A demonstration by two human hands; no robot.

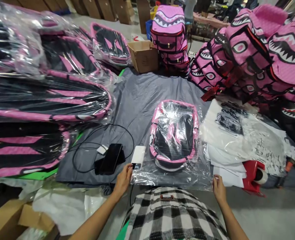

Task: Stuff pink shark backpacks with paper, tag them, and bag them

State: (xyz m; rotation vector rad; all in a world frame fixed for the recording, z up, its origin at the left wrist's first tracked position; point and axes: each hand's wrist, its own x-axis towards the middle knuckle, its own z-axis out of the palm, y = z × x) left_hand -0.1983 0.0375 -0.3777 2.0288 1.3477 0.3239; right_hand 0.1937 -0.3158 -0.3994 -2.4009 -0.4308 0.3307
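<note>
A pink and black backpack (pixel 176 133) lies on the grey-covered table inside a clear plastic bag (pixel 167 179). The near edge of that bag is pinched at its left corner by my left hand (pixel 123 179). My right hand (pixel 219 189) pinches the bag's right corner, and the film is stretched flat between the two. Just beyond my left fingers lies a white card-like object (pixel 138 155), partly under or beside the film. Near my right hand are loose white sheets (pixel 227 173) and a red tape dispenser (pixel 255 176).
Bagged backpacks (pixel 47 96) are piled on the left. Unbagged pink backpacks (pixel 249 50) are heaped at the right, with more stacked (pixel 168 36) at the back beside a cardboard box (pixel 143 56). A black phone (pixel 111 158) and a looped cable (pixel 81 146) lie left of the bag.
</note>
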